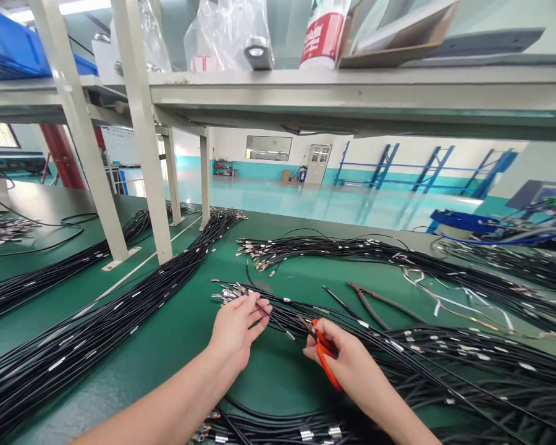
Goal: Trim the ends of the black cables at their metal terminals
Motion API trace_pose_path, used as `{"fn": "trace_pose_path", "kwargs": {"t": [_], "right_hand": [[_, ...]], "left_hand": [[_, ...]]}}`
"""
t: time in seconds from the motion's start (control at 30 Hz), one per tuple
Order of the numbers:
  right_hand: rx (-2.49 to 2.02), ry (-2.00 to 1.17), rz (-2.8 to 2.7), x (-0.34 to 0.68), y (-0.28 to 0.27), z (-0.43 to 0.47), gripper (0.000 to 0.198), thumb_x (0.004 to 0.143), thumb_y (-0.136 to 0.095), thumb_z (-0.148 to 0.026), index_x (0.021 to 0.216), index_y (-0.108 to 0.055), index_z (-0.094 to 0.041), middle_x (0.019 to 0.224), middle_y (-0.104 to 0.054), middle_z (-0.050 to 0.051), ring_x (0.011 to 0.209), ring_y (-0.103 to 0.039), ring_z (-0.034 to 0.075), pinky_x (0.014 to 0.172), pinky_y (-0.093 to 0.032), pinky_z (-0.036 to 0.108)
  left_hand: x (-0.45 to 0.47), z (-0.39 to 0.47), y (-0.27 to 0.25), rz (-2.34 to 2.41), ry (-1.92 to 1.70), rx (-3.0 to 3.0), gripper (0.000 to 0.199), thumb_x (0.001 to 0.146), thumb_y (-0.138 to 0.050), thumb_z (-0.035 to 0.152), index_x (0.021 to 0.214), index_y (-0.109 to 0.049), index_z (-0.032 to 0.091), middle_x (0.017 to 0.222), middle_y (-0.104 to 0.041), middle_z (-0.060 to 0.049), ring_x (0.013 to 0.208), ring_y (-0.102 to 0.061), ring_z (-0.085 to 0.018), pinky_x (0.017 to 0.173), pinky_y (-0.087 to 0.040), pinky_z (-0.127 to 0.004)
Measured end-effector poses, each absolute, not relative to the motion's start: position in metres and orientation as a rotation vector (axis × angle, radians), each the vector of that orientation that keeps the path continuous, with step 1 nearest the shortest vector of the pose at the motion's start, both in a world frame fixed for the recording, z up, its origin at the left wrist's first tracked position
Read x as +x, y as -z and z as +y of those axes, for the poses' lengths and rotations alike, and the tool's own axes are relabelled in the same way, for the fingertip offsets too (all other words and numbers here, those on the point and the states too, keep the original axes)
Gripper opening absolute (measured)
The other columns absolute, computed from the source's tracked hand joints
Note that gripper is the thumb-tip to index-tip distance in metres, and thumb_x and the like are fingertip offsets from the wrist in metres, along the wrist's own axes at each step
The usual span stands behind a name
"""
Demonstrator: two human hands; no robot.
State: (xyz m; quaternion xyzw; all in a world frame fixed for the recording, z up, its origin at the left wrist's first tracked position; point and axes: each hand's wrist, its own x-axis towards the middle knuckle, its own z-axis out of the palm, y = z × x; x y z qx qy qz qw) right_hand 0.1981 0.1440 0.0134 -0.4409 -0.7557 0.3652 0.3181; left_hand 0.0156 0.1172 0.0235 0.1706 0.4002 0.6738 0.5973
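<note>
My left hand (240, 324) pinches a thin black cable (285, 332) between thumb and fingers, over the green table. Just beyond the fingertips lie the metal-tipped ends of a black cable bundle (231, 290). In my right hand (340, 355) are orange-handled cutters (325, 358), their dark jaws pointing toward the left hand. The jaws are apart from the pinched cable. Beneath and beside the right hand, black cables with white labels (393, 343) run toward the lower right. How far the jaws are open cannot be made out.
Grey-handled pliers (370, 306) lie beyond my right hand. A thick cable bundle (157, 281) runs along the left, and another (324, 247) lies farther back. Shelf posts (141, 136) rise from the table, carrying an overhead shelf (282, 96). Stripped white wires (438, 303) lie at right.
</note>
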Motion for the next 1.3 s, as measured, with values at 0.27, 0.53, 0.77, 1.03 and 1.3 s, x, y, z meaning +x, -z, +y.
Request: {"fn": "trace_pose_path", "kwargs": {"t": [0.27,0.53,0.77,1.03,1.3], "right_hand": [[-0.951,-1.233,-1.563,0.202,-0.027,0.138,0.020,0.071,-0.063,-0.030,0.072,-0.047,-0.019,0.087,-0.062,0.004,0.071,-0.053,0.013,0.068,-0.042,0.026],[-0.948,-1.202,-1.492,0.194,-0.025,0.130,0.027,0.066,-0.067,-0.031,0.067,-0.044,-0.018,0.061,-0.047,-0.005,0.057,-0.045,0.010,0.057,-0.039,0.023],[-1.027,-1.022,-1.633,0.194,-0.019,0.130,0.022,0.071,-0.061,-0.027,0.065,-0.041,-0.019,0.061,-0.043,-0.006,0.055,-0.039,0.008,0.053,-0.035,0.022],[-0.963,-1.099,-1.642,0.191,-0.017,0.129,0.018,0.072,-0.057,-0.020,0.067,-0.040,-0.019,0.061,-0.043,-0.006,0.054,-0.038,0.008,0.050,-0.033,0.020],[-0.951,-1.186,-1.587,0.191,-0.015,0.129,0.021,0.071,-0.059,-0.021,0.066,-0.039,-0.019,0.059,-0.042,-0.007,0.052,-0.036,0.007,0.048,-0.032,0.020]], "left_hand": [[0.030,0.102,-0.014,0.642,-0.909,0.833,0.015,0.078,-0.053,0.018,0.069,-0.060,0.008,0.048,-0.038,0.003,0.045,-0.036,-0.006,0.048,-0.033,-0.021],[0.044,0.093,-0.014,1.072,-1.044,1.120,0.018,0.070,-0.063,0.028,0.081,-0.064,0.014,0.065,-0.055,0.000,0.053,-0.045,-0.009,0.056,-0.037,-0.024],[0.045,0.094,-0.013,1.114,-1.085,1.191,0.013,0.070,-0.062,0.025,0.063,-0.063,0.014,0.060,-0.051,0.002,0.056,-0.041,-0.009,0.059,-0.033,-0.023],[0.044,0.096,-0.003,1.081,-1.106,1.026,0.016,0.068,-0.065,0.028,0.073,-0.065,0.013,0.059,-0.051,0.001,0.055,-0.041,-0.009,0.056,-0.031,-0.023],[0.042,0.096,-0.005,1.074,-1.093,1.027,0.015,0.067,-0.067,0.028,0.068,-0.064,0.013,0.057,-0.051,0.001,0.055,-0.043,-0.009,0.055,-0.033,-0.022]]}}
